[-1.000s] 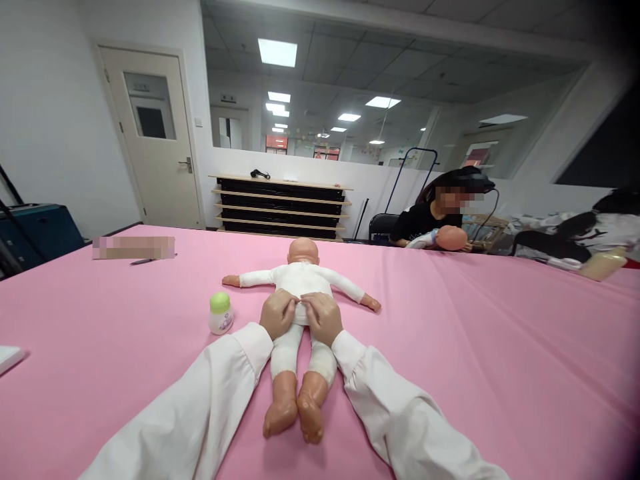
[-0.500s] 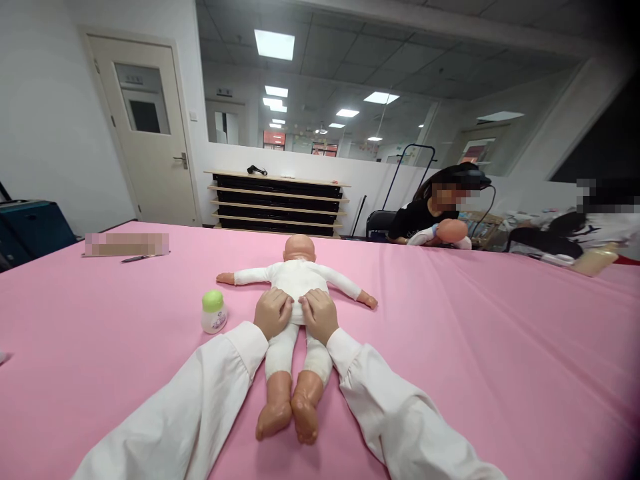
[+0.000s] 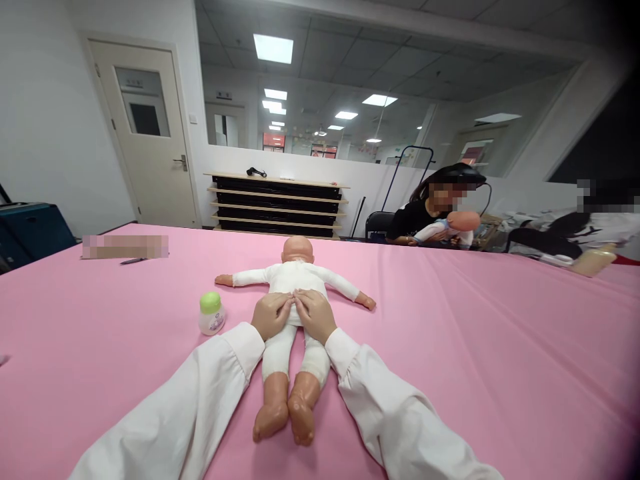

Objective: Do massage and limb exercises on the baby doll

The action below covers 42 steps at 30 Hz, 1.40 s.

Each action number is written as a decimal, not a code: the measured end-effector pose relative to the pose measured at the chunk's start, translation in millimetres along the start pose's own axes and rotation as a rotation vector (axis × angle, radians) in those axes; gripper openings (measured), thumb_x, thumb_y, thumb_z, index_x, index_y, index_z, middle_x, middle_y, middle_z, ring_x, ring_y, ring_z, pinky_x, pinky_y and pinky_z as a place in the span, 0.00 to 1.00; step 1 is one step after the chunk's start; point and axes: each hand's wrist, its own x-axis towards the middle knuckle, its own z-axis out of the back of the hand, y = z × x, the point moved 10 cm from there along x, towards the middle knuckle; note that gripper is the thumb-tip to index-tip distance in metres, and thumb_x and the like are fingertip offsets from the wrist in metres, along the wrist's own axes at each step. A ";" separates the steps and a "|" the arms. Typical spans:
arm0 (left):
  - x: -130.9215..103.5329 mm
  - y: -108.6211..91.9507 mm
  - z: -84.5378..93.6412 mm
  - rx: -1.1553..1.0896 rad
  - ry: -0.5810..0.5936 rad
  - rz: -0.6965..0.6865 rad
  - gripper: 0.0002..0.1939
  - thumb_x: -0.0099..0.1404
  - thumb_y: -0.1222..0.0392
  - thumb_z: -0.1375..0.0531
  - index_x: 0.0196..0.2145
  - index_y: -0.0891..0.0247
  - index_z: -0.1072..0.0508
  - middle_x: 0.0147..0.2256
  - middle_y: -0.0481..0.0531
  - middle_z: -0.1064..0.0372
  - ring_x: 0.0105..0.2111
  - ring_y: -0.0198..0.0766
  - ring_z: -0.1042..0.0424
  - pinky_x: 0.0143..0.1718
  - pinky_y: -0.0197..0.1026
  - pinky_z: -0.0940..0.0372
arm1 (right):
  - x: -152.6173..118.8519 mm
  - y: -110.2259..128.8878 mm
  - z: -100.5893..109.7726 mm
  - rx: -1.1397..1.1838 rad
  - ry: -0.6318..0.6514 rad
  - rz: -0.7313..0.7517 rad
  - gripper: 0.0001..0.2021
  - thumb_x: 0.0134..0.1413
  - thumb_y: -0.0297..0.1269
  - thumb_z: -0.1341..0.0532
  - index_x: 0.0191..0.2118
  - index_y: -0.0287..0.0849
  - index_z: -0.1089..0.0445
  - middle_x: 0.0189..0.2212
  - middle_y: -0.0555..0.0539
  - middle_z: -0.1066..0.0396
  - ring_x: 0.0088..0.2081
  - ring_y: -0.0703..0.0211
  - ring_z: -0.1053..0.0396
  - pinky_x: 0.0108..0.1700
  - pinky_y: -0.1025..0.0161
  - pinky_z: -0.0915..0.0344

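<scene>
A baby doll [image 3: 300,277] in a white cloth body lies face down on the pink-covered table, its head away from me, arms spread and bare feet towards me. On the left side of its lower back rests my left hand [image 3: 271,313], fingers bent and closed on the cloth. My right hand [image 3: 316,315] mirrors it on the other side, also closed on the doll. The fingertips of both hands come together over the middle of the back; what lies under them is partly hidden. Left of the doll stands a small jar [image 3: 212,313] with a green lid.
A pen [image 3: 134,261] lies by a blurred flat item [image 3: 125,247] at the table's far left. Beyond the far edge a person [image 3: 420,217] holds another doll [image 3: 463,222]. At right are a bottle [image 3: 595,260] and another person [image 3: 600,227]. Shelves [image 3: 277,180] stand behind.
My hands have drawn closer together, fingertips now meeting over the doll's back. The doll under them keeps its pose. The person across the table has raised their doll slightly.
</scene>
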 end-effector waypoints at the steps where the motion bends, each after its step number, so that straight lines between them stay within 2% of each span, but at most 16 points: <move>1: -0.1 -5.6 2.9 0.039 -0.012 -0.028 0.17 0.66 0.58 0.54 0.31 0.62 0.27 0.29 0.55 0.28 0.33 0.38 0.30 0.36 0.42 0.35 | -1.0 3.1 4.6 0.008 -0.026 0.022 0.18 0.62 0.36 0.55 0.34 0.40 0.28 0.32 0.44 0.27 0.37 0.59 0.33 0.43 0.59 0.38; 4: -0.2 -22.0 10.0 0.156 -0.058 -0.118 0.19 0.66 0.59 0.55 0.20 0.61 0.35 0.20 0.52 0.37 0.24 0.36 0.37 0.27 0.41 0.41 | -4.4 16.1 15.5 -0.010 -0.081 0.116 0.24 0.64 0.38 0.59 0.21 0.41 0.34 0.20 0.46 0.35 0.26 0.60 0.39 0.32 0.61 0.42; 6: -0.4 -27.6 14.3 0.189 -0.099 -0.144 0.20 0.66 0.60 0.56 0.18 0.60 0.38 0.19 0.52 0.40 0.23 0.36 0.40 0.26 0.41 0.43 | -6.5 23.9 20.0 -0.024 -0.107 0.172 0.25 0.64 0.38 0.60 0.19 0.42 0.38 0.17 0.47 0.38 0.25 0.60 0.42 0.30 0.61 0.45; 8: -0.1 -26.1 15.3 0.183 -0.111 -0.126 0.19 0.66 0.60 0.56 0.19 0.61 0.37 0.20 0.53 0.39 0.24 0.37 0.39 0.27 0.41 0.42 | -6.6 24.4 22.0 -0.029 -0.126 0.166 0.24 0.64 0.37 0.60 0.20 0.42 0.37 0.19 0.46 0.38 0.26 0.59 0.42 0.31 0.60 0.44; 10: 0.8 -18.7 11.1 0.131 -0.081 -0.082 0.16 0.66 0.60 0.55 0.27 0.62 0.31 0.26 0.55 0.33 0.31 0.38 0.35 0.34 0.43 0.38 | -4.1 17.8 20.6 -0.009 -0.131 0.104 0.21 0.63 0.36 0.58 0.26 0.40 0.33 0.25 0.44 0.32 0.32 0.58 0.37 0.37 0.59 0.41; 12: 1.6 -6.8 2.2 0.057 -0.026 -0.025 0.14 0.65 0.60 0.53 0.40 0.63 0.29 0.39 0.57 0.30 0.42 0.40 0.33 0.45 0.46 0.38 | -0.2 8.1 13.2 0.018 -0.095 0.021 0.15 0.60 0.35 0.54 0.37 0.39 0.31 0.36 0.42 0.29 0.40 0.56 0.34 0.45 0.58 0.39; 15: 0.8 16.8 -17.6 -0.040 0.094 0.090 0.20 0.65 0.58 0.52 0.53 0.62 0.35 0.52 0.56 0.36 0.55 0.42 0.39 0.56 0.53 0.45 | 4.2 -5.7 -7.6 -0.003 0.046 -0.099 0.16 0.58 0.32 0.51 0.49 0.38 0.34 0.47 0.42 0.31 0.50 0.55 0.36 0.55 0.53 0.44; 18: -3.9 40.0 -30.9 -0.069 0.176 0.235 0.21 0.67 0.55 0.53 0.55 0.57 0.35 0.56 0.53 0.39 0.60 0.46 0.48 0.58 0.60 0.51 | 3.8 -13.5 -20.0 -0.063 0.139 -0.176 0.17 0.58 0.33 0.51 0.51 0.41 0.34 0.52 0.43 0.34 0.56 0.51 0.41 0.59 0.44 0.51; 22: -13.1 63.0 -29.7 -0.058 0.173 0.431 0.21 0.68 0.51 0.54 0.55 0.55 0.35 0.59 0.52 0.45 0.62 0.51 0.53 0.57 0.67 0.56 | -0.9 -23.7 -15.6 -0.144 0.112 -0.303 0.17 0.59 0.37 0.50 0.51 0.42 0.33 0.56 0.43 0.39 0.58 0.48 0.44 0.59 0.42 0.53; 27: -20.7 78.5 -22.4 -0.064 0.114 0.512 0.22 0.67 0.53 0.53 0.55 0.61 0.34 0.59 0.56 0.47 0.61 0.48 0.50 0.59 0.60 0.53 | -14.6 -45.5 -8.8 -0.150 0.085 -0.536 0.21 0.61 0.40 0.52 0.56 0.38 0.37 0.59 0.41 0.45 0.61 0.46 0.48 0.59 0.43 0.51; 31: -25.9 83.6 -15.0 -0.084 0.038 0.542 0.21 0.66 0.57 0.52 0.53 0.65 0.33 0.57 0.59 0.43 0.59 0.45 0.45 0.60 0.53 0.50 | -24.4 -54.4 -4.4 -0.087 0.106 -0.613 0.22 0.61 0.37 0.54 0.57 0.36 0.40 0.60 0.39 0.46 0.61 0.49 0.47 0.59 0.47 0.49; 33: -25.6 79.8 -10.6 -0.043 0.035 0.527 0.22 0.65 0.59 0.53 0.54 0.68 0.34 0.57 0.60 0.43 0.59 0.45 0.45 0.60 0.52 0.50 | -25.7 -54.6 -0.1 -0.075 0.128 -0.613 0.22 0.61 0.36 0.55 0.57 0.35 0.40 0.59 0.39 0.46 0.61 0.50 0.47 0.59 0.49 0.48; 36: -14.0 65.8 -3.8 0.010 0.069 0.420 0.23 0.65 0.60 0.53 0.55 0.69 0.35 0.58 0.59 0.44 0.60 0.43 0.47 0.61 0.50 0.51 | -16.4 -48.9 4.7 -0.067 0.188 -0.549 0.21 0.60 0.33 0.55 0.56 0.34 0.38 0.59 0.38 0.45 0.61 0.52 0.48 0.60 0.51 0.49; 39: 12.0 53.1 -1.8 -0.008 0.140 0.301 0.23 0.65 0.59 0.53 0.56 0.67 0.37 0.59 0.56 0.44 0.60 0.39 0.48 0.62 0.46 0.54 | 6.9 -39.0 -2.5 -0.034 0.311 -0.416 0.22 0.58 0.30 0.53 0.57 0.36 0.39 0.61 0.42 0.48 0.63 0.56 0.51 0.63 0.53 0.54; 42: 42.9 53.7 -8.9 -0.003 0.223 0.280 0.25 0.67 0.57 0.55 0.58 0.68 0.40 0.60 0.55 0.46 0.61 0.37 0.50 0.63 0.44 0.56 | 33.1 -40.9 -17.1 -0.066 0.416 -0.321 0.24 0.57 0.31 0.52 0.60 0.39 0.44 0.63 0.44 0.54 0.64 0.55 0.57 0.64 0.46 0.62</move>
